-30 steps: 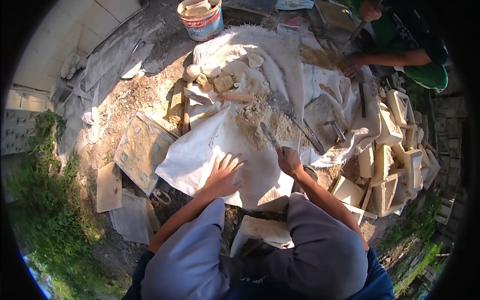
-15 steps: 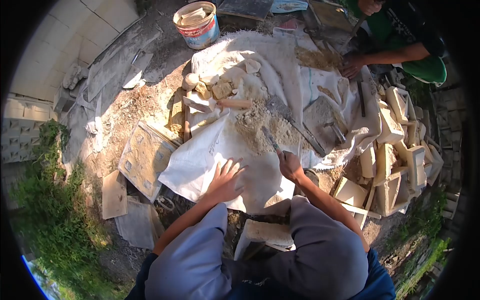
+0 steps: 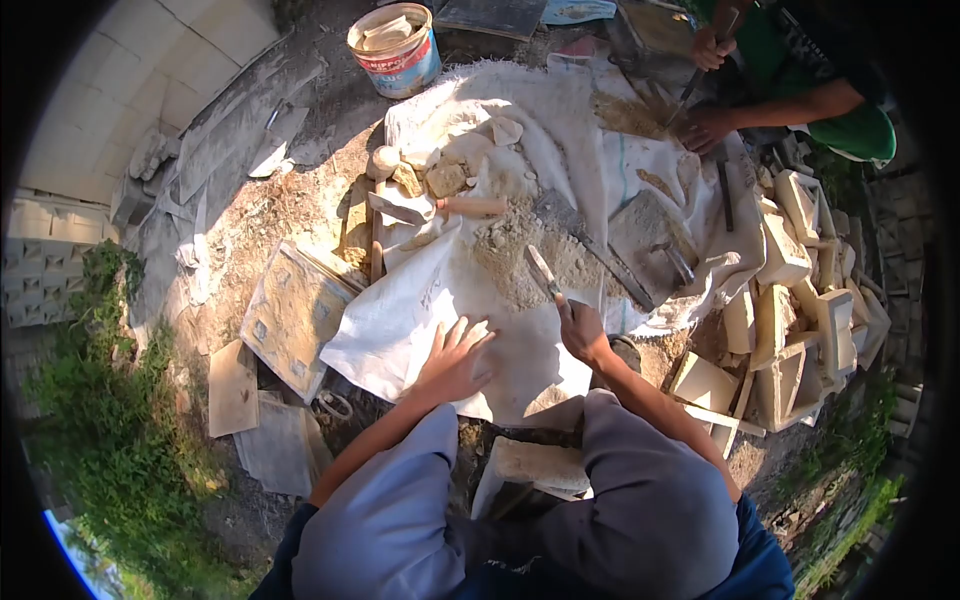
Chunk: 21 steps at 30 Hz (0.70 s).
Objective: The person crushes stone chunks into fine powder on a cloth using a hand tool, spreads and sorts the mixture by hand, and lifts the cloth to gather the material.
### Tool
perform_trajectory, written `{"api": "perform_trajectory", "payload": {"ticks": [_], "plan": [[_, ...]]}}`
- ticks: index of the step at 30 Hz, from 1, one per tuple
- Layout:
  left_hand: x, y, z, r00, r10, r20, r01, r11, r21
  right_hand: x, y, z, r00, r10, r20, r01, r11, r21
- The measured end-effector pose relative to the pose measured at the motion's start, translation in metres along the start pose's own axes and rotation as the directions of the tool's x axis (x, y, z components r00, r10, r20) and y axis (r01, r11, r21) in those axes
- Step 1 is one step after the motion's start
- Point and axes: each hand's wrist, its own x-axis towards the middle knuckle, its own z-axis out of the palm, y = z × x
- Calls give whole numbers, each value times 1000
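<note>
My left hand [image 3: 452, 362] lies flat on a white woven sack sheet [image 3: 385, 325], fingers spread, holding nothing. A knife [image 3: 541, 270] with a narrow, flat blade is in my right hand [image 3: 580, 330], its tip pointing up and away from me over a heap of pale powder and crumbs [image 3: 507, 262]. Right of the blade lies a dusty metal tool with a long bar [image 3: 618, 268]. Beyond the heap, a trowel-like tool with a wooden handle [image 3: 473, 206] rests near stone lumps [image 3: 445, 180].
A paint bucket [image 3: 402, 68] stands at the far left. Pale hollow blocks [image 3: 790, 350] are piled on the right. A yellowish slab [image 3: 290, 310] leans at left. At the far right, a co-worker's hand [image 3: 707, 128] touches the sheet while their other hand holds a long tool.
The knife's blade has turned so its flat side now catches more light, its tip slightly higher. My left hand stays put. The co-worker's upper hand has moved down and left with the tool.
</note>
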Motion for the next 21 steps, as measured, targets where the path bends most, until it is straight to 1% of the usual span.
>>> {"api": "perform_trajectory", "payload": {"ticks": [1, 2, 3, 5, 6, 7, 8, 9, 12, 13, 14, 15, 16, 17, 19, 21], "plan": [[-1, -1, 3, 1000, 1, 13, -1, 999, 34, -4, -9, -5, 996, -61, -59, 65, 995, 76], [-1, -2, 4, 1000, -1, 15, 1, 999, 32, -5, -15, -8, 995, -59, -81, 67, 993, 101], [-2, -2, 3, 1000, -2, 23, 2, 1000, 1, -7, -12, -5, 995, -59, -79, 67, 993, 100], [-2, 2, -6, 1000, -5, 27, 6, 1000, -30, -12, 2, 6, 988, -124, -95, 132, 988, 76], [-2, 8, -17, 1000, -10, -3, 10, 998, -62, -13, 21, 18, 993, -106, -60, 99, 989, -105], [-2, 12, -22, 999, -15, -33, 12, 996, -93, -9, 47, 29, 996, -46, 74, 58, 983, -171], [-1, 13, -23, 999, -15, -34, 12, 996, -93, -5, 73, 45, 987, -157, 30, 159, 957, -241], [-2, 13, -22, 999, -16, -29, 13, 995, -97, -5, 75, 50, 964, -266, -8, 251, 917, -311], [-2, 10, -22, 1000, -8, -19, 7, 997, -75, 1, 77, 50, 963, -268, -6, 250, 906, -343], [-1, 9, -21, 1000, -1, -15, 1, 999, -52, 0, 60, 39, 963, -269, -4, 251, 905, -343], [-1, 6, -16, 1000, -5, -16, 4, 998, -55, -3, 31, 20, 991, -133, -26, 126, 976, -177], [-1, 3, -8, 999, -21, 31, 22, 1000, -20, -6, 9, 7, 1000, 11, -22, -11, 1000, -3], [-1, 2, -5, 996, -38, 77, 37, 999, 16, -5, 0, 2, 998, -20, -52, 22, 999, 38], [-2, 1, -2, 996, -40, 77, 39, 999, 14, -7, -4, 0, 999, -20, -49, 22, 999, 37], [-2, 1, -6, 998, 35, -43, -34, 999, 20, -10, -9, -2, 989, -109, -102, 115, 992, 57], [-3, 5, -12, 999, 16, -32, -16, 1000, -16, -14, 11, 13, 991, -106, -76, 102, 993, -57]]}}
